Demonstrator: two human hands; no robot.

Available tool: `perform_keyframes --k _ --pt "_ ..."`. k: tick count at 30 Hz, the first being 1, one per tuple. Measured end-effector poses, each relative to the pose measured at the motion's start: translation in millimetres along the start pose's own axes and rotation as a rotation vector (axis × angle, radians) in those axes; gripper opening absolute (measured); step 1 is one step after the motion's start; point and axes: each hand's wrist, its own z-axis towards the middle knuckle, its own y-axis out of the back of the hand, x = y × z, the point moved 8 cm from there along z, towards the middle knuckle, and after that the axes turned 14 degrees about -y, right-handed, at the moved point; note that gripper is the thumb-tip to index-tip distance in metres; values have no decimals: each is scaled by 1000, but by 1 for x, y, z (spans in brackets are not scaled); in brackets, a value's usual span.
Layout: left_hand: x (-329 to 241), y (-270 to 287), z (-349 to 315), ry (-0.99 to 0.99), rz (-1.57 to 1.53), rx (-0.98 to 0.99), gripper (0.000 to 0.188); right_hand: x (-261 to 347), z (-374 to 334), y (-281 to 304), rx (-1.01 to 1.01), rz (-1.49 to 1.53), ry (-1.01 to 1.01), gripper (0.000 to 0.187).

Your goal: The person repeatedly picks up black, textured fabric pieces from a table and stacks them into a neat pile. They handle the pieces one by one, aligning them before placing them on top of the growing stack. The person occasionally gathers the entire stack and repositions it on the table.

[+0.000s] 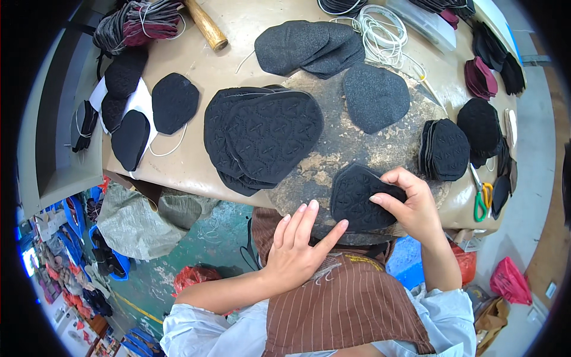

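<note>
A black quilted fabric piece [358,202] lies at the near edge of a worn round board [333,146]. My right hand [410,205] pinches its right side between thumb and fingers, folding that part up. Just left of the piece, my left hand [300,244] has its fingers stretched out and holds nothing. Beyond my hands sits a stack of larger quilted black pieces [273,134]. A single dark grey piece [376,98] lies flat on the board. To the right stands a stack of small black pieces [449,150].
Green- and orange-handled scissors [483,199] lie at the table's right edge. A wooden handle [205,25], coiled white cord [383,33] and overlapping grey pieces [309,44] are at the back. Loose black pieces [175,103] lie at left. A pink bag [510,281] is on the floor.
</note>
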Motion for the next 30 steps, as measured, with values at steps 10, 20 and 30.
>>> perform_keyframes --k 10,20,30 --pt "-10 6 15 -219 105 155 43 8 6 1 -93 -106 -15 23" --pt "1 -6 71 -161 -208 272 57 -5 -8 20 -253 -175 -130 15" --pt "30 22 77 -14 -303 -125 68 24 -48 25 -425 -302 550 24"
